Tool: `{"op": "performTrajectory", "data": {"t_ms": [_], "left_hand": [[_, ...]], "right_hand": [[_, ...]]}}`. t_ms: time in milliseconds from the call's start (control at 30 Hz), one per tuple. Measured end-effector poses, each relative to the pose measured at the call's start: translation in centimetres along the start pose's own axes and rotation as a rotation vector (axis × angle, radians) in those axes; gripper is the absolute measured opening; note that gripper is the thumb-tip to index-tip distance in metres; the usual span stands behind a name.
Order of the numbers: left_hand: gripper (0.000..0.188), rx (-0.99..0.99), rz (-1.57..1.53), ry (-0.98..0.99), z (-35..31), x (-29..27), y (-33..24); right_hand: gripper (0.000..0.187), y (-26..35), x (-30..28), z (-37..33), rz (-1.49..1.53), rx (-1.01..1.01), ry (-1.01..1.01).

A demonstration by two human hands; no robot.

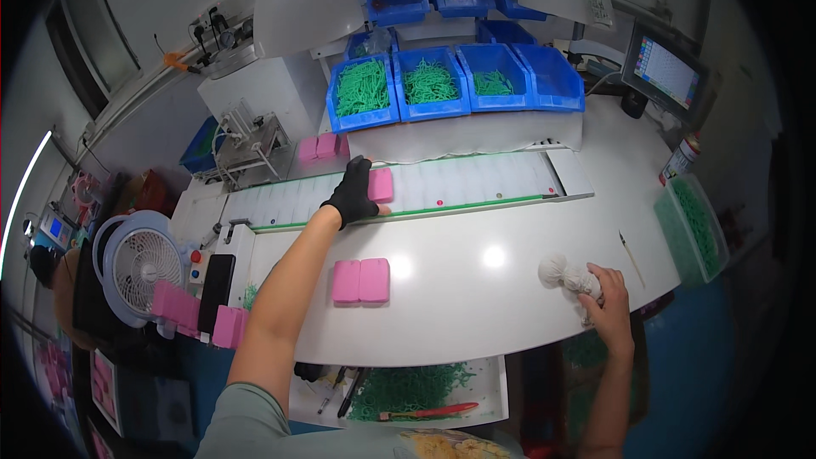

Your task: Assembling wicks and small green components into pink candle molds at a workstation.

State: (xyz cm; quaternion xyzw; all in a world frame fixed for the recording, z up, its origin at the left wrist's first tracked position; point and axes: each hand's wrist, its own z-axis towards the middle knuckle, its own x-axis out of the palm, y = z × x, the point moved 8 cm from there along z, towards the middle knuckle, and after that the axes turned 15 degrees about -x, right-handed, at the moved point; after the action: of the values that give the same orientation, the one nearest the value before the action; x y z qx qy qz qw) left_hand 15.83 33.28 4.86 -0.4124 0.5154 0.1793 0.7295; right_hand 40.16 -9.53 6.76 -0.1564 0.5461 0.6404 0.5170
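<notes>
My left hand [351, 193], in a black glove with bare fingertips, reaches over the white conveyor belt [476, 177]. Its thumb and fingers span a pink block [382, 185] from its near and far sides. At the right of the table, my bare right hand [609, 302] has its fingers curled round one end of a knotted, off-white cloth-like bundle [554, 270]. Two more pink blocks [360, 281] lie side by side on the white table, nearer to me than the belt.
Blue bins [425, 104] with green pieces stand behind the belt. More pink blocks [319, 148] sit beyond its left part. A fan [146, 263] and dark phone-like slab [217, 291] are at left. An open drawer [489, 391] is below; a clear tub [684, 234] hangs right.
</notes>
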Motion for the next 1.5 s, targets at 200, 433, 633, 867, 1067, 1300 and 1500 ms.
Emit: {"op": "performTrajectory", "data": {"t_ms": [200,433,633,867,1067,1300,1500], "left_hand": [[0.071,-0.012,0.291,-0.107,-10.4,-3.2,-4.3],[0.063,0.164,0.197,-0.228,-21.2,0.0,-10.4],[0.054,0.147,-0.295,-0.072,-26.5,-1.3,-11.4],[0.071,0.128,-0.756,0.038,-29.5,-2.9,-11.7],[0.068,0.117,-0.829,0.062,-30.3,-1.9,-10.9],[0.062,0.147,-0.780,0.051,-29.1,-2.5,-12.8],[0.057,0.033,-0.799,-0.018,-28.4,-2.5,-12.0]], "right_hand": [[0.035,3.2,-6.0,-4.2,0.031,-0.077,-0.501],[0.022,15.8,1.7,-1.8,0.203,-0.428,-0.317],[0.015,17.2,9.0,-3.5,0.700,-0.175,-0.075],[0.049,18.8,15.8,-4.4,1.362,0.237,0.282],[0.043,20.6,16.7,-4.7,1.686,0.323,0.264],[0.038,18.8,16.6,-4.9,1.651,0.311,0.125],[0.039,18.4,15.6,-4.0,1.405,0.277,-0.025]]}}
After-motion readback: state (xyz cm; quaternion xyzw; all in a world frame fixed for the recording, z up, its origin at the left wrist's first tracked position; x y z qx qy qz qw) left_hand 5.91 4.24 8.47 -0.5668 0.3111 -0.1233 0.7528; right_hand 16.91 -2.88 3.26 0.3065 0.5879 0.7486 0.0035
